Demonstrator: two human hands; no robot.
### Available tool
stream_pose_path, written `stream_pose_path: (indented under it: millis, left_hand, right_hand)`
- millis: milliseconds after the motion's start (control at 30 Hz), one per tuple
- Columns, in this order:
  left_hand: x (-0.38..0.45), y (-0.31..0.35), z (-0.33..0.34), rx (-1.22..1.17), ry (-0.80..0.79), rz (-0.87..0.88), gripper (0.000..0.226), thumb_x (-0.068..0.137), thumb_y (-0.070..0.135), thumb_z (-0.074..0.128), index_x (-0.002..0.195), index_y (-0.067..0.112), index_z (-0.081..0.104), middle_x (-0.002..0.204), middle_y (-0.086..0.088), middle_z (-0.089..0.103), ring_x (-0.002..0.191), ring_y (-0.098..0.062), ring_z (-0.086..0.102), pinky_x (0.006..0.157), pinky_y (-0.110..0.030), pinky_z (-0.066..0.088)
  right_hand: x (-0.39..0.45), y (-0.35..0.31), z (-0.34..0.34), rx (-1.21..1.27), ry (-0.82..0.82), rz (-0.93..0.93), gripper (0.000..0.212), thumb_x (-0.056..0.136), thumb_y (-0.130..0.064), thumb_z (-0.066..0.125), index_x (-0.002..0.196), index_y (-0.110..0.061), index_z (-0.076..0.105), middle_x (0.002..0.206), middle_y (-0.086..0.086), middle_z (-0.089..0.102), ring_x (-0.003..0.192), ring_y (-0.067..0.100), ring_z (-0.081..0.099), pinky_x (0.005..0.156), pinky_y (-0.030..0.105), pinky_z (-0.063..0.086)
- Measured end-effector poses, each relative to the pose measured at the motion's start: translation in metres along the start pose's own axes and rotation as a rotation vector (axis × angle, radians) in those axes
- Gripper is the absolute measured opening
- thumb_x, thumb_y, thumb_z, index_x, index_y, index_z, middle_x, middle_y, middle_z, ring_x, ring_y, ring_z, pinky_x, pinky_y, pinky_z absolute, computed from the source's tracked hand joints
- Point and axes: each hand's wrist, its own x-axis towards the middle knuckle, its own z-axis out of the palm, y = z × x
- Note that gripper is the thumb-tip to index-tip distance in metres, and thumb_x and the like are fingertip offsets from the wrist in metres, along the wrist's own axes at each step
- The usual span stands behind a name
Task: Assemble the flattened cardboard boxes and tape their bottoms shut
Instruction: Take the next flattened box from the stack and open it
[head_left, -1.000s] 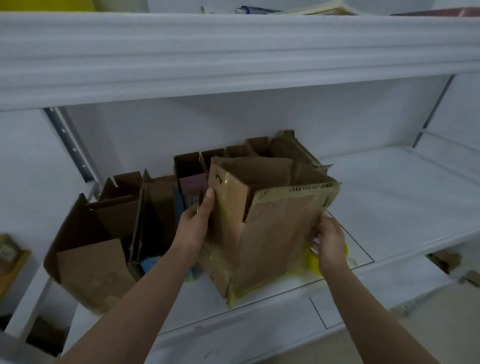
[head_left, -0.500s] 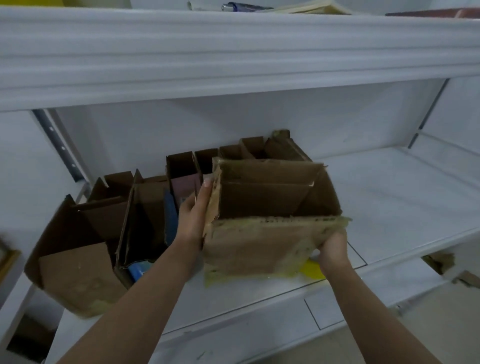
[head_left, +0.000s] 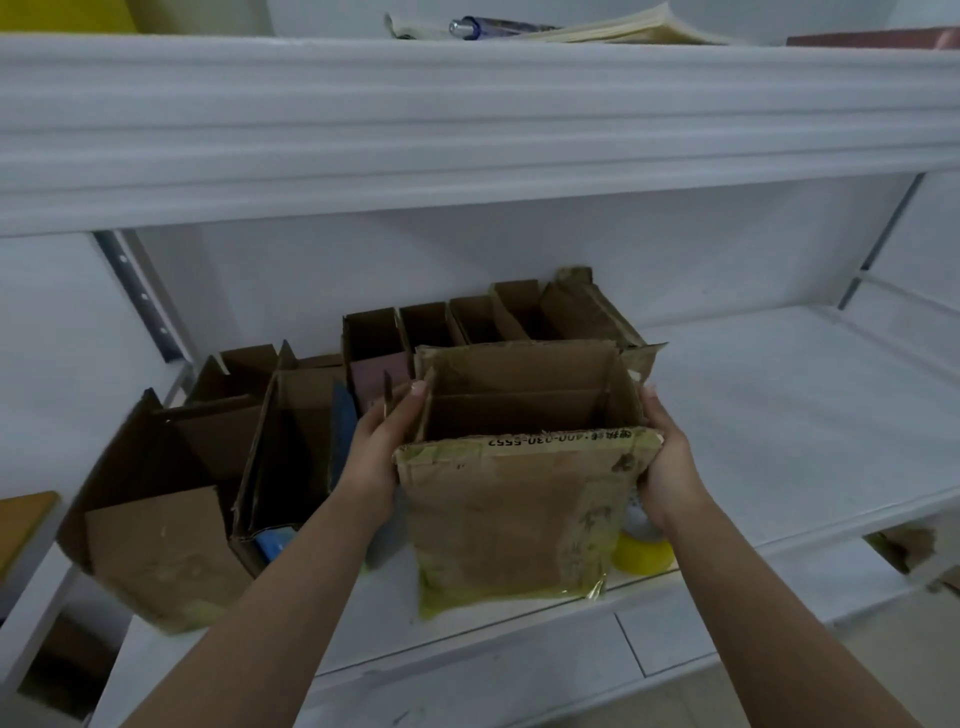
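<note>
Head view, white shelf (head_left: 779, 415). An opened cardboard box (head_left: 509, 514) stood upright on the shelf near its front edge, mouth up, squared out to a rectangle. Old yellowish tape clung to its near face and bottom edge; printed digits ran along the near top rim, upside down to the viewer. Inner flaps were visible folded down inside.

Left hand (head_left: 376, 457) lay flat against the box's left wall, fingers straight and pointing up, fingertips at the rim; it pressed rather than gripped. Right hand (head_left: 667, 462) held the box's right wall near the top corner, fingers wrapped loosely around the near right edge. The hold looked like a light clasp, though the fingertips were partly hidden behind the cardboard. The box sat between both hands.

A yellow tape roll (head_left: 644, 553) lay on the shelf just beside the box's lower right corner, partly hidden under the right wrist.

To the left, several other assembled cardboard boxes (head_left: 156, 519) stood open on the same shelf, packed close together; more (head_left: 519, 312) ran in a row behind the held box toward the back wall. A blue item (head_left: 344, 431) showed inside one of the left boxes.

On the upper shelf (head_left: 467, 114), a pen (head_left: 488, 26) rested beside a stack of papers (head_left: 623, 31).
</note>
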Motion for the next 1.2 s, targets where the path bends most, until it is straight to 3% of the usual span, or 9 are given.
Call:
stream_pose_path:
  millis: [200, 300, 400, 600, 733, 833, 900, 1067, 1200]
  left_hand:
    - [0.010, 0.002, 0.004, -0.025, -0.019, 0.008, 0.045, 0.087, 0.024, 0.066, 0.129, 0.011, 0.057, 0.120, -0.015, 0.065, 0.097, -0.023, 0.070, 0.072, -0.029, 0.058]
    - [0.017, -0.001, 0.003, 0.014, -0.059, 0.042, 0.045, 0.089, 0.015, 0.065, 0.133, 0.012, 0.055, 0.125, -0.013, 0.064, 0.108, -0.024, 0.066, 0.088, -0.035, 0.056]
    - [0.019, -0.003, 0.001, 0.064, -0.093, 0.077, 0.048, 0.089, 0.006, 0.063, 0.136, 0.012, 0.052, 0.126, -0.012, 0.064, 0.115, -0.026, 0.062, 0.096, -0.039, 0.052]
    - [0.023, -0.005, -0.004, 0.038, -0.159, 0.103, 0.057, 0.084, 0.001, 0.064, 0.138, 0.012, 0.049, 0.131, -0.016, 0.059, 0.117, -0.031, 0.060, 0.087, -0.037, 0.057]
    - [0.021, -0.005, -0.002, 0.037, -0.148, 0.130, 0.034, 0.087, -0.010, 0.057, 0.119, 0.004, 0.054, 0.111, -0.015, 0.063, 0.101, -0.026, 0.065, 0.076, -0.029, 0.057]
    - [0.020, -0.005, 0.000, 0.058, -0.151, 0.135, 0.025, 0.088, -0.014, 0.051, 0.093, 0.010, 0.055, 0.098, -0.012, 0.060, 0.096, -0.027, 0.061, 0.076, -0.031, 0.057]
    - [0.020, -0.004, 0.001, 0.037, -0.146, 0.123, 0.026, 0.088, -0.015, 0.049, 0.088, 0.010, 0.055, 0.093, -0.010, 0.061, 0.091, -0.025, 0.063, 0.073, -0.029, 0.058]
    - [0.015, -0.005, 0.002, 0.017, -0.113, 0.109, 0.027, 0.088, -0.013, 0.050, 0.096, 0.011, 0.060, 0.090, -0.007, 0.069, 0.084, -0.020, 0.069, 0.069, -0.028, 0.057]
    - [0.014, -0.005, -0.004, 0.034, -0.070, 0.101, 0.033, 0.091, -0.004, 0.046, 0.116, 0.013, 0.060, 0.104, -0.009, 0.069, 0.097, -0.027, 0.067, 0.080, -0.036, 0.054]
  right_hand:
    - [0.003, 0.003, 0.007, 0.102, -0.012, -0.018, 0.038, 0.100, -0.030, 0.048, 0.136, -0.019, 0.055, 0.123, 0.014, 0.065, 0.105, 0.030, 0.067, 0.079, 0.038, 0.057]
    - [0.007, 0.005, 0.001, 0.031, 0.034, -0.044, 0.040, 0.100, -0.013, 0.045, 0.138, -0.021, 0.050, 0.116, 0.007, 0.060, 0.080, 0.014, 0.069, 0.058, 0.024, 0.057]
    - [0.009, 0.003, -0.004, -0.041, 0.023, -0.018, 0.042, 0.100, -0.008, 0.042, 0.138, -0.023, 0.050, 0.099, 0.005, 0.059, 0.066, 0.009, 0.069, 0.053, 0.022, 0.054]
    - [0.023, -0.004, -0.008, -0.141, -0.149, -0.138, 0.071, 0.091, 0.017, 0.036, 0.143, -0.031, 0.043, 0.126, 0.008, 0.065, 0.097, 0.022, 0.068, 0.071, 0.031, 0.056]
    - [0.016, 0.000, 0.000, -0.100, -0.142, -0.200, 0.047, 0.088, 0.016, 0.034, 0.116, -0.012, 0.060, 0.110, 0.012, 0.068, 0.090, 0.026, 0.067, 0.066, 0.030, 0.058]
    - [0.015, 0.008, -0.002, 0.041, -0.066, -0.122, 0.023, 0.096, -0.013, 0.040, 0.096, -0.010, 0.064, 0.094, 0.010, 0.067, 0.081, 0.025, 0.065, 0.067, 0.034, 0.055]
    - [0.016, 0.012, -0.004, 0.105, -0.031, -0.047, 0.030, 0.096, -0.034, 0.048, 0.095, -0.010, 0.066, 0.099, 0.014, 0.067, 0.087, 0.031, 0.065, 0.079, 0.042, 0.054]
    - [0.017, 0.007, -0.005, -0.131, 0.039, -0.194, 0.019, 0.094, -0.001, 0.050, 0.084, -0.009, 0.065, 0.096, 0.011, 0.062, 0.077, 0.021, 0.063, 0.060, 0.026, 0.054]
    - [0.020, 0.006, -0.010, -0.203, 0.018, -0.225, 0.034, 0.092, 0.002, 0.049, 0.074, -0.018, 0.070, 0.098, 0.010, 0.062, 0.091, 0.029, 0.058, 0.074, 0.035, 0.050]
